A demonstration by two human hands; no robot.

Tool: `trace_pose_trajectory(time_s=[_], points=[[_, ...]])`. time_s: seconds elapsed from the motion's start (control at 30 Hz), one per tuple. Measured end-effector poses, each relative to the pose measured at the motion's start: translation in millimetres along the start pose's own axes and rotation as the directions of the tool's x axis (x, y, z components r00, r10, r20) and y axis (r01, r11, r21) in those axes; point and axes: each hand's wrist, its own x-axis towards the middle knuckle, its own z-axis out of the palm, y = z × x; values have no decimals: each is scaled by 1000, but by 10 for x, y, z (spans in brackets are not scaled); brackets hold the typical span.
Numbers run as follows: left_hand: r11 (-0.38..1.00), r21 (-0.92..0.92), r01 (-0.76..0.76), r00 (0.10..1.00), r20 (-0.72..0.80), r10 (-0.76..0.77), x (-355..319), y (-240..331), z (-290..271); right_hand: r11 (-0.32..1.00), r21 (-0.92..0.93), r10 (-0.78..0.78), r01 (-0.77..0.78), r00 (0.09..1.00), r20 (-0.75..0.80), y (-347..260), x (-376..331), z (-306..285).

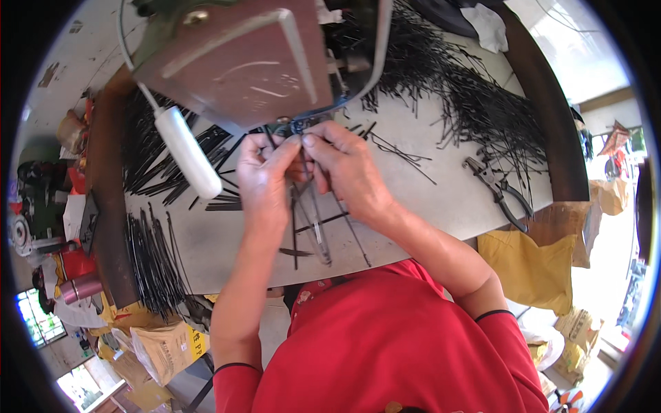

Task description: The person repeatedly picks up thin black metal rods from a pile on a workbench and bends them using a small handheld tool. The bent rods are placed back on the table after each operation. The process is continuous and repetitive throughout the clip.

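Note:
Close together just below the head of a reddish-brown bench machine (241, 72), both my hands are closed in pinches. My left hand (265, 172) grips a thin black strip (270, 135) between thumb and fingers. At the same spot my right hand (348, 165) pinches with thumb and forefinger on a thin black piece, its far end hidden by the fingers and the machine. Beneath my hands, several thin dark rods (318, 230) slant down toward my body. Which of them are held and which lie on the table (420, 213) I cannot tell.
A white-gripped lever (187, 153) hangs left of my left hand. Bundles of black strips (155, 261) lie at the left. Tangled black wire-like pieces (482, 110) heap at the back right, near black-handled pliers (499, 189). A yellow sack (527, 268) hangs by the right edge.

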Motion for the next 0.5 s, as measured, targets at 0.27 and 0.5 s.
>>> trace_pose_trajectory(time_s=[0.27, 0.5], points=[[978, 197, 76, 995, -71, -63, -309, 136, -324, 995, -97, 45, -26, 979, 200, 32, -136, 37], [828, 556, 67, 972, -224, 72, -591, 604, -1130, 866, -498, 68, 47, 975, 210, -217, -397, -364]])
